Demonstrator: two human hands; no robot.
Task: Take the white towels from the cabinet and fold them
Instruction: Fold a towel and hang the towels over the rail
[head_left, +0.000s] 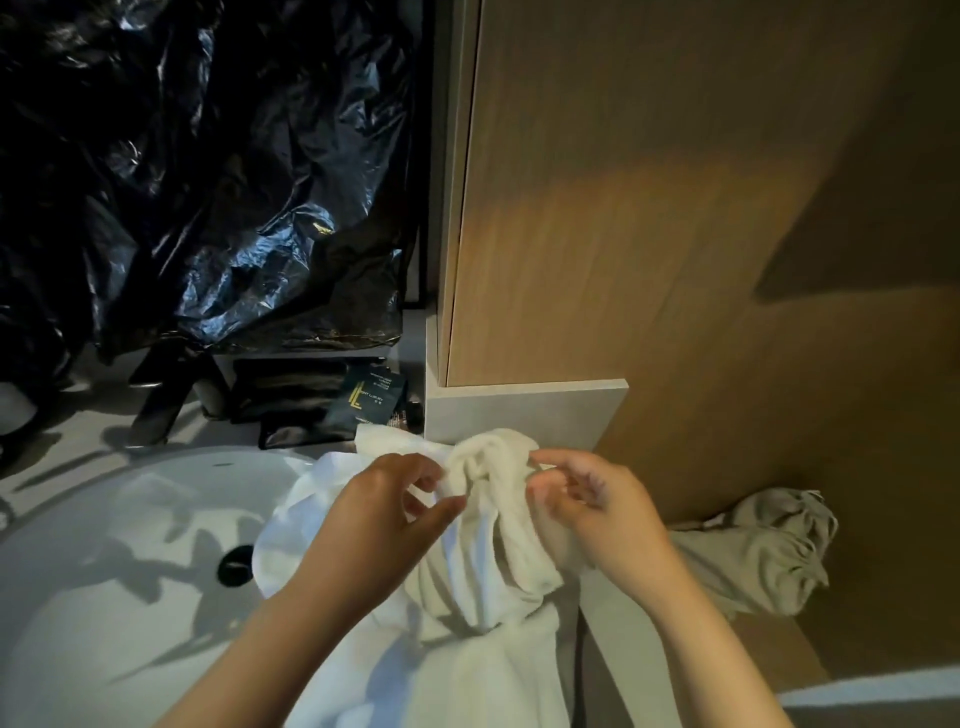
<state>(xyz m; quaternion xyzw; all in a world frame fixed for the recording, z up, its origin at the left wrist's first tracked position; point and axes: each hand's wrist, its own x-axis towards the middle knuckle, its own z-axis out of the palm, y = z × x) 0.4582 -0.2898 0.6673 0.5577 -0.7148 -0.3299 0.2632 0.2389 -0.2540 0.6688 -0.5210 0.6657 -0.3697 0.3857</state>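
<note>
— Washbasin (104, 545) rim, beside the cabinet (623, 208): where's the white towel (488, 530)?
— Bunched over it. The left hand (384, 499) and right hand (587, 499) pinch its top folds, fingers curled. Likely opening it out; next, find corners, spread flat.

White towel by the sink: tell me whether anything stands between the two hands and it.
Nothing visible does. The left hand and right hand both pinch the bunched white cloth towel beside the round white sink.
</note>
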